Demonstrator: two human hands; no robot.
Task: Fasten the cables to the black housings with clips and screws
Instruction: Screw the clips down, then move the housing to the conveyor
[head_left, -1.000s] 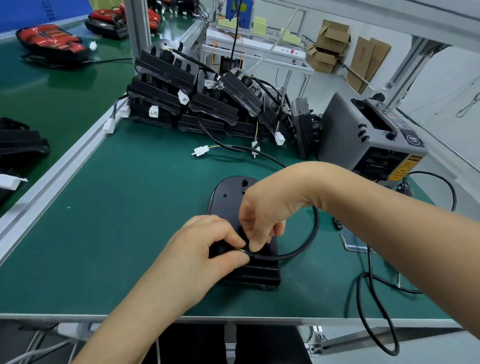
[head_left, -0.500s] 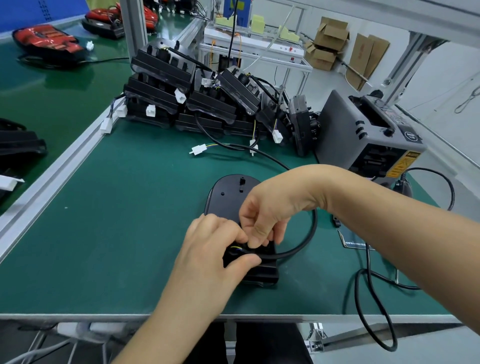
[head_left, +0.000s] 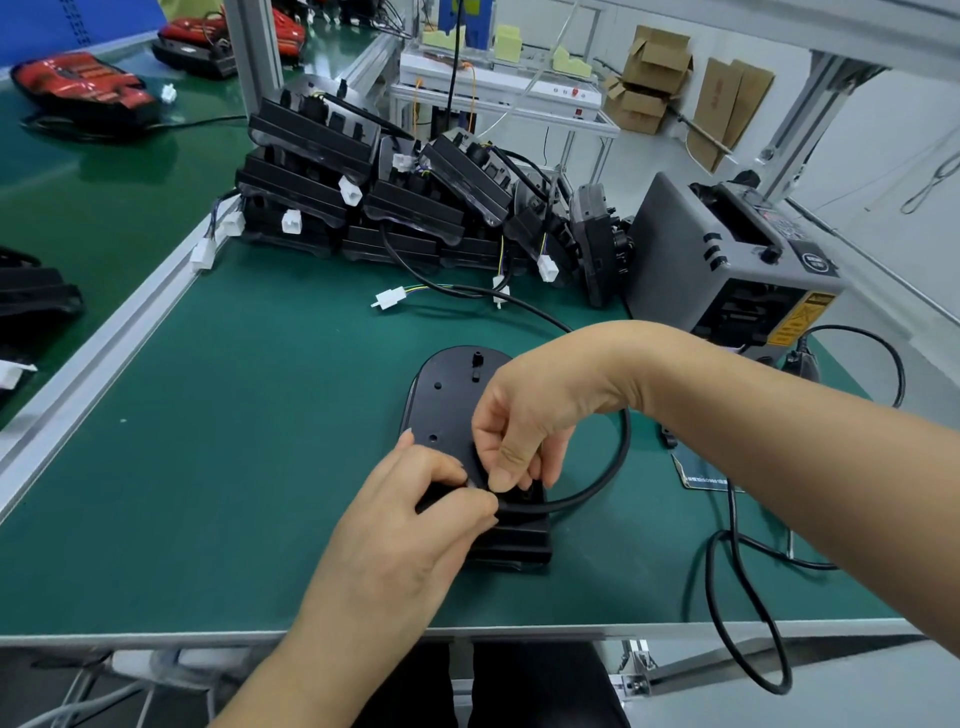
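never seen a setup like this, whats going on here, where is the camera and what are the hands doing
No machine is at work here: a person is assembling by hand. The single picture comes from a camera worn on the person's head, looking down at a green workbench. In front, a black housing lies flat on the bench. A black cable loops round its right side. The left hand and right hand both pinch the cable's end over the housing; whether a clip sits between the fingers is hidden. Behind is a pile of similar housings with white connectors, and a grey box-shaped machine stands at the right.
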